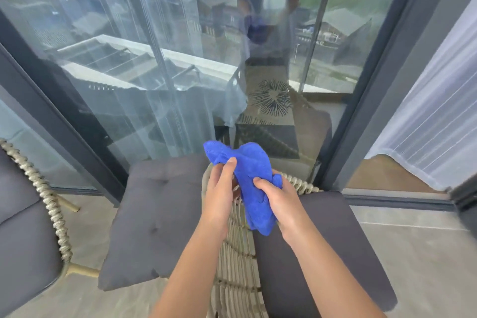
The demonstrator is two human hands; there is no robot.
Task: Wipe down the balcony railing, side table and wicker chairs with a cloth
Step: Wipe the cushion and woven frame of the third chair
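Observation:
A crumpled blue cloth (251,175) is held between both hands over the wicker chair (237,253) in front of me. My left hand (219,193) holds the cloth's upper left part, thumb pressed on top of it. My right hand (278,199) grips the cloth's lower right side, fingers curled round it. The chair has a woven beige back and rope-wrapped rim. Two dark grey cushions lie on it, one at left (160,214) and one at right (333,245).
A second wicker chair (28,214) with a grey cushion stands at the left edge. Glass sliding doors with a dark frame (371,100) stand right behind the chair, reflecting the railing. A sheer white curtain (433,116) hangs at right. The floor is grey tile.

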